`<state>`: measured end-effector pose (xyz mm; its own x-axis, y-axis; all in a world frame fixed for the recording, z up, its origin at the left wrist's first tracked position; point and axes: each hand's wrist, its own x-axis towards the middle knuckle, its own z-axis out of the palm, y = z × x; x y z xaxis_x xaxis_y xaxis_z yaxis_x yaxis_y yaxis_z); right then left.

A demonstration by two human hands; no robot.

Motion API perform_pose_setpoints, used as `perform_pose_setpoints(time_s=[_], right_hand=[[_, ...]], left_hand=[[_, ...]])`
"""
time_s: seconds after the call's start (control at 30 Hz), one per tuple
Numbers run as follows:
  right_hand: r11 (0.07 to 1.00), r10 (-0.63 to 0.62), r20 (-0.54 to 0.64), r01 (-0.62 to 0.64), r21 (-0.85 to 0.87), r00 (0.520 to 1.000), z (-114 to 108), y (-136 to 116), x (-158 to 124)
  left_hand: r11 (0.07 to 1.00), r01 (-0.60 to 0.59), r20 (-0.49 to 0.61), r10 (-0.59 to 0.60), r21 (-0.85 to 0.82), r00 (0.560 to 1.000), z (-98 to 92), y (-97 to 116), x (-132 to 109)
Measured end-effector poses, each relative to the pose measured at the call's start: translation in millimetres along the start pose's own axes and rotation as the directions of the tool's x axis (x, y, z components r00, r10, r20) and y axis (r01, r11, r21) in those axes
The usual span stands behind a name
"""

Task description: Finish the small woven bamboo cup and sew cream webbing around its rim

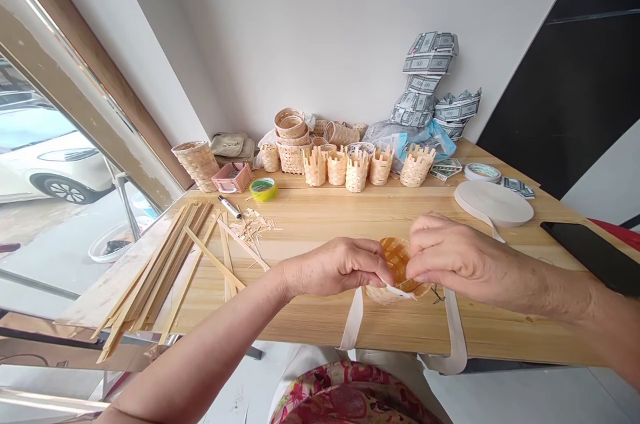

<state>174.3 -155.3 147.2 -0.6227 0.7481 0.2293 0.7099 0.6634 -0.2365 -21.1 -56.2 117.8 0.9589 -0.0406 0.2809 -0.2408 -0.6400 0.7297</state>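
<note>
Both my hands grip a small woven bamboo basket (395, 261) above the wooden table (320, 324), and its amber-toned weave shows between them. My left hand (343, 267) holds the near side, and my right hand (450, 251) curls over the far side and top. A white fabric band (397, 291) lies along the basket's lower rim, partly hidden by my fingers. Lengths of it hang over the table edge (453, 334) and lead back to a white roll of band (494, 203).
Several bamboo strips (160, 264) and offcuts (253, 227) lie to my left, near a marker (230, 207) and green tape roll (263, 189). Several woven baskets (345, 167) stand along the back. A black phone (590, 257) lies at the right. A window is at the left.
</note>
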Motion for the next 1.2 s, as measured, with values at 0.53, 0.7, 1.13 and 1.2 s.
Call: perform_pose_setpoints(time_s=[0.53,0.7,1.13,1.2], right_hand=[[0.993,-0.084,-0.019,0.082,-0.090,0.996,2,-9,8],[0.993,-0.069,-0.003,0.069,-0.100,0.998,3,-3,8],[0.988,-0.126,-0.037,0.122,-0.096,0.991,0,15,20],[0.987,-0.104,-0.132,0.085,-0.139,0.986,-5,12,21]], left_hand=[[0.998,-0.043,-0.103,0.047,0.042,0.994,8.2,-1,3],[0.998,-0.039,-0.118,0.045,0.054,0.992,8.6,-4,5],[0.997,0.067,-0.259,-0.052,0.050,0.965,10.6,-11,5],[0.994,0.102,-0.331,-0.081,0.047,0.940,10.0,-13,4]])
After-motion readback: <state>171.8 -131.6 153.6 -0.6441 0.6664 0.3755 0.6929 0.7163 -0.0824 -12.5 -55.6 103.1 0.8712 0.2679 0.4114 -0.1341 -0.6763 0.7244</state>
